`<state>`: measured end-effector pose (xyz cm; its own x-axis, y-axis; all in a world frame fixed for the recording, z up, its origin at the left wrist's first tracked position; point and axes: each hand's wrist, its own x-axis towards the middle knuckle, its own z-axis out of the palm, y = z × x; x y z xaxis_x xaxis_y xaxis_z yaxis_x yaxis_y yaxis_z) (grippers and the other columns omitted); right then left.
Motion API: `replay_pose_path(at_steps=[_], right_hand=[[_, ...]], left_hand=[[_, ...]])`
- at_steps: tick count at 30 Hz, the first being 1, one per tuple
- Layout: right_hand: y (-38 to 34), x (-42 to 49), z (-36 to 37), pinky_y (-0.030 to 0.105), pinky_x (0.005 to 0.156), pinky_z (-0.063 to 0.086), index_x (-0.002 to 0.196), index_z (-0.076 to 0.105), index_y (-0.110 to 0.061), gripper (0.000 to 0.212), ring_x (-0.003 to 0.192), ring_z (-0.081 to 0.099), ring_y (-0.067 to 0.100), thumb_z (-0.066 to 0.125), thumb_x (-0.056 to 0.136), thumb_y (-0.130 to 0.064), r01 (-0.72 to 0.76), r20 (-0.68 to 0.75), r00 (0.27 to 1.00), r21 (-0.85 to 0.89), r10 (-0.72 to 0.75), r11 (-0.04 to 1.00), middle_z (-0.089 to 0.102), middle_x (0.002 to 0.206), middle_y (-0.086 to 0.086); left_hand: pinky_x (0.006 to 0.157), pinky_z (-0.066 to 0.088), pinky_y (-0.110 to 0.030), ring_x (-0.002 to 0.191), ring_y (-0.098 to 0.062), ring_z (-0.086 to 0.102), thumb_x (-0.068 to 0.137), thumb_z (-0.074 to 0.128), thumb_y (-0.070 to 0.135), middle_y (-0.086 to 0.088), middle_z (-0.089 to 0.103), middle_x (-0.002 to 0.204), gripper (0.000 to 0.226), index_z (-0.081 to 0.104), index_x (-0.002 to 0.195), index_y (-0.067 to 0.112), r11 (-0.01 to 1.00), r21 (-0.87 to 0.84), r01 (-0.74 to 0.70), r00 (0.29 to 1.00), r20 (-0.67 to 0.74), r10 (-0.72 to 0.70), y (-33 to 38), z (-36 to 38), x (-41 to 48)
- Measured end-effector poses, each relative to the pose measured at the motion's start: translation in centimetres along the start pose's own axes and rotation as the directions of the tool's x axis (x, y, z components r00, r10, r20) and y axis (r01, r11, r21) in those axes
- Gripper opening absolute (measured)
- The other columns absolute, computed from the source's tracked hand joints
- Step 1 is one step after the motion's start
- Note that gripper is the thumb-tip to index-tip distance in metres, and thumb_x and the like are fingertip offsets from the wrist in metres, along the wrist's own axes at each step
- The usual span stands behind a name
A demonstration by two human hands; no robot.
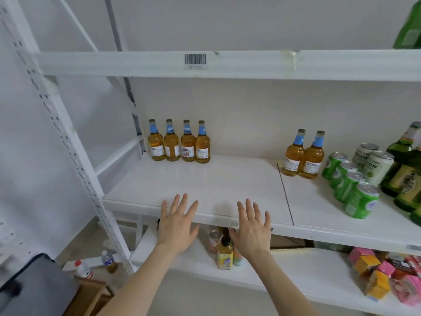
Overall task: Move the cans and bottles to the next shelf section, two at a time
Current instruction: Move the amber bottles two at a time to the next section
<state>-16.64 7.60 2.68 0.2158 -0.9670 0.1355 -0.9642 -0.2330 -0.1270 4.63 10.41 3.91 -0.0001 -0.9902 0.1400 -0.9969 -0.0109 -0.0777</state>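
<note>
While both hands hover empty, the move looks only partway done.
The left hand and right hand are spread flat, grasping nothing, over the front edge of the shelf. Four amber bottles stand at the back of the left section, probably two pairs already moved. Right of the seam wait two amber bottles, green cans, white cans and green bottles.

Bare forearms; left grip, right grip bare, slim fingers.
</note>
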Motion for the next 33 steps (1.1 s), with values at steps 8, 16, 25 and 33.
replay_pose_path(at_steps=[8, 16, 25, 33], right_hand=[[-7.8, 4.6, 1.0, 0.052, 0.122, 0.002, 0.159, 0.002, -0.021, 0.078, 0.154, 0.0, 0.028, 0.038, 0.1, -0.056, -0.029, -0.032, 0.999, 0.004, 0.029, 1.0, -0.001, 0.168, 0.007], [-9.2, 12.2, 2.0, 0.052, 0.122, 0.002, 0.159, 0.002, -0.021, 0.078, 0.154, 0.0, 0.027, 0.039, 0.099, -0.056, -0.051, -0.042, 0.998, -0.006, 0.051, 0.999, 0.0, 0.168, 0.006], [-9.3, 23.5, 3.1, 0.05, 0.122, 0.004, 0.158, 0.006, -0.02, 0.079, 0.154, 0.003, 0.025, 0.04, 0.098, -0.057, -0.041, -0.102, 0.994, -0.019, 0.039, 0.999, 0.005, 0.168, 0.005], [-8.6, 32.2, 5.7, 0.048, 0.121, 0.01, 0.158, 0.009, -0.02, 0.082, 0.153, 0.01, 0.022, 0.044, 0.095, -0.06, -0.084, -0.177, 0.98, 0.041, 0.09, 0.996, 0.012, 0.167, 0.003]], left_hand=[[0.12, 0.0, -0.054, 0.153, -0.03, -0.002, 0.097, 0.039, 0.057, -0.008, 0.0, 0.166, 0.073, 0.007, 0.157, 0.031, 0.998, 0.064, -0.023, 1.0, 0.015, 0.022, -8.9, -0.2, 3.1], [0.12, 0.004, -0.053, 0.153, -0.03, 0.0, 0.097, 0.04, 0.057, -0.008, 0.002, 0.166, 0.073, 0.008, 0.157, 0.031, 0.996, 0.073, -0.043, 0.999, -0.011, 0.044, -11.6, 1.2, 11.1], [0.122, 0.008, -0.048, 0.153, -0.03, 0.003, 0.097, 0.043, 0.053, -0.01, 0.005, 0.166, 0.074, 0.011, 0.157, 0.025, 1.0, -0.012, -0.015, 0.996, -0.09, 0.014, -13.5, 3.7, 21.4], [0.119, 0.023, -0.035, 0.152, -0.025, 0.009, 0.094, 0.052, 0.052, -0.007, 0.007, 0.166, 0.088, 0.001, 0.158, 0.02, 0.948, -0.317, 0.001, 0.987, -0.15, -0.051, -15.0, 7.7, 29.7]])
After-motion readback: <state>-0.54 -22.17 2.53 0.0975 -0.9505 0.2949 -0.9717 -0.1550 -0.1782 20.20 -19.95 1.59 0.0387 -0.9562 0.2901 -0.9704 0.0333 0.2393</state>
